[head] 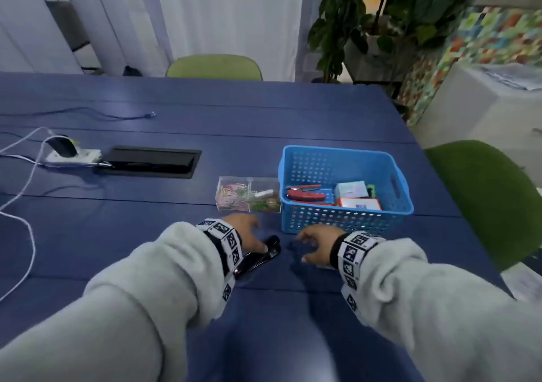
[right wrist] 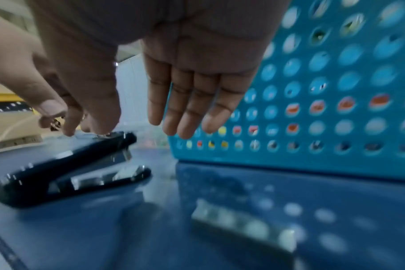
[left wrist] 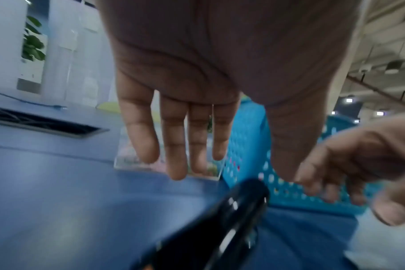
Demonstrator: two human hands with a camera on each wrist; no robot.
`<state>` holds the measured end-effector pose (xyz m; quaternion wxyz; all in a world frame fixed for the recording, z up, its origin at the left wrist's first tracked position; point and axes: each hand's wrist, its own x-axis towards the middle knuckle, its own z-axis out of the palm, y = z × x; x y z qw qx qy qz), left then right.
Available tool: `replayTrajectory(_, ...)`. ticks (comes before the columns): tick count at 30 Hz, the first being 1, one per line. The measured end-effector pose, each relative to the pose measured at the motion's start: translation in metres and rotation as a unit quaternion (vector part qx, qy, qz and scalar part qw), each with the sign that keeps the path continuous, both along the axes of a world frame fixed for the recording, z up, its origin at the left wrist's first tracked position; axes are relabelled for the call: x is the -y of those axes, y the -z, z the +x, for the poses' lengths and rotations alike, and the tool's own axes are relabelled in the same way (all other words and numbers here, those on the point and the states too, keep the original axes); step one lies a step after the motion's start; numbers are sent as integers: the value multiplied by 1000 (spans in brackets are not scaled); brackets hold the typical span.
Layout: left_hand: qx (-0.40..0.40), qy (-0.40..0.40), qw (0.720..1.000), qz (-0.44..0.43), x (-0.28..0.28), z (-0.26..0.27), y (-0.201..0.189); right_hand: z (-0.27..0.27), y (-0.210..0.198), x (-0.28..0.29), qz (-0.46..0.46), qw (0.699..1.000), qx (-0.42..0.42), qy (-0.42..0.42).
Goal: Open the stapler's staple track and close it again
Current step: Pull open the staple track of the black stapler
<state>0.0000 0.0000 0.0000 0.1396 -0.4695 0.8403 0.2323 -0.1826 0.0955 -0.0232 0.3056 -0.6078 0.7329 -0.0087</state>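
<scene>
A black stapler lies on the blue table, its nose pointing toward the basket and its top arm down in the usual resting angle over the base. My left hand hovers over it with straight, relaxed fingers, and the thumb reaches down to the stapler's top. From the right wrist, the stapler shows side-on, with the left hand at its front end. My right hand hangs open just right of the stapler, fingers loose and holding nothing.
A blue perforated basket stands right behind my hands, holding a red stapler and small boxes. A clear box of paper clips sits to its left. A small silvery strip lies under my right hand. Power strip and cables are far left.
</scene>
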Motion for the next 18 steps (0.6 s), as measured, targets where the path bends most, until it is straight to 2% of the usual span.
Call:
replayTrajectory(3,44,13,998,38,-4,-8,19,11,16,12,44,999,16,-6)
replayTrajectory(6,50,22,997,49,-8,-12,34,20,30,23,53,998,19,-22)
replayTrajectory(9,42,22,998,34,-8,-13,39,22,41,30,62,998,1,-26)
replayTrajectory(14,17,39,999,31,-9,-14,33,23,51,33,42,999,18,-1)
replayTrajectory(18,-46,54,997,30,-15,-17,23,20,54,28,50,999,2,-15)
